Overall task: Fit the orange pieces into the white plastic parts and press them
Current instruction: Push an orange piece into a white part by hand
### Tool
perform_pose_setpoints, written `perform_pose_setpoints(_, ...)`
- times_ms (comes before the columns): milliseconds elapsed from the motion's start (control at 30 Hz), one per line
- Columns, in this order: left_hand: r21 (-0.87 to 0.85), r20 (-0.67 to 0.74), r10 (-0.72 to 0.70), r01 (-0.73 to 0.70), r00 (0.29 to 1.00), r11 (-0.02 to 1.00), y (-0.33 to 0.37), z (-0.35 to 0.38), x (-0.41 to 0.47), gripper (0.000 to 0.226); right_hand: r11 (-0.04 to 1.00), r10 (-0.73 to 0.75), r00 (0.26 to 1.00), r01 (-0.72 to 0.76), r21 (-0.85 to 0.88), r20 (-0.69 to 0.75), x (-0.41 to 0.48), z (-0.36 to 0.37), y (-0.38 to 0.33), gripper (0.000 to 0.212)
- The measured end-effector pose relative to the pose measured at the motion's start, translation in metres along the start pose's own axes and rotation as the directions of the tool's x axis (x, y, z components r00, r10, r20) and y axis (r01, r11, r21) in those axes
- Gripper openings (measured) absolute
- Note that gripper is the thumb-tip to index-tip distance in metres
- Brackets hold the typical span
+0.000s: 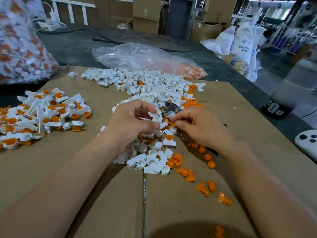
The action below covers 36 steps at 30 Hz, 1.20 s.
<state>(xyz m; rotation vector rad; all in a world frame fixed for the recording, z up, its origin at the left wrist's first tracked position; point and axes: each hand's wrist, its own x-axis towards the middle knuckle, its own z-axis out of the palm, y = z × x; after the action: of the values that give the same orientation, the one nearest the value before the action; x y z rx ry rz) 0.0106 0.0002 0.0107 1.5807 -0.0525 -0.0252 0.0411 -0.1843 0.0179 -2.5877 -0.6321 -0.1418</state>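
- Warehouse clutter behind: boxes top centre, sacks upper right, clear bag at the far edge of the cardboard-topped bench.
- Heaped mid-frame: white parts; strewn lower right: orange pieces; piled at left: finished units.
- Pinched in left hand at centre: one white part. Curled just beside it: right hand, contents impossible to tell.
- Probably mid-fitting; next, likely seating an orange piece squarely, then pressing firmly.

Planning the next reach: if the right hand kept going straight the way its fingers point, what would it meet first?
Most likely the white part pinched by the left hand, just ahead of the right hand. Depth is unclear from one view, so it could pass just above it.
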Motion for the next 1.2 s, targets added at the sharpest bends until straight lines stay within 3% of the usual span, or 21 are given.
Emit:
perform_pose_setpoints(133,-0.014,-0.005,0.008,-0.008,1.000,1.000,0.000,0.000,-0.001,0.028,0.980,0.032,0.998,-0.022,-0.196,0.048,0.005,0.008,0.001,0.037)
perform_pose_setpoints(233,-0.013,-0.006,0.014,-0.014,1.000,1.000,0.002,0.000,-0.001,0.028,0.972,0.028,0.999,-0.022,-0.233,0.023,0.006,0.013,-0.001,0.047)
perform_pose_setpoints(433,-0.023,-0.007,0.012,-0.012,1.000,1.000,0.003,0.000,-0.003,0.029,0.973,-0.019,0.999,0.028,-0.228,0.040,0.005,0.015,-0.005,0.028)
perform_pose_setpoints(633,-0.017,-0.007,0.013,-0.013,1.000,1.000,0.002,0.000,-0.002,0.028,0.962,-0.048,0.999,0.044,-0.270,-0.007,0.011,0.020,-0.009,0.039)
perform_pose_setpoints(833,-0.006,-0.018,0.021,-0.022,1.000,1.000,0.001,0.000,-0.002,0.029,0.939,-0.122,0.992,0.124,-0.321,0.026,0.012,0.021,-0.009,0.029)
perform_pose_setpoints(967,0.004,-0.023,0.018,-0.018,1.000,1.000,0.000,0.000,-0.002,0.030,0.951,-0.126,0.991,0.130,-0.282,0.031,0.011,0.021,-0.010,0.036)
perform_pose_setpoints(1200,0.029,-0.027,0.018,-0.017,0.999,0.999,0.000,0.001,0.000,0.031,0.946,-0.122,0.991,0.134,-0.295,0.058,0.012,0.019,-0.010,0.024)
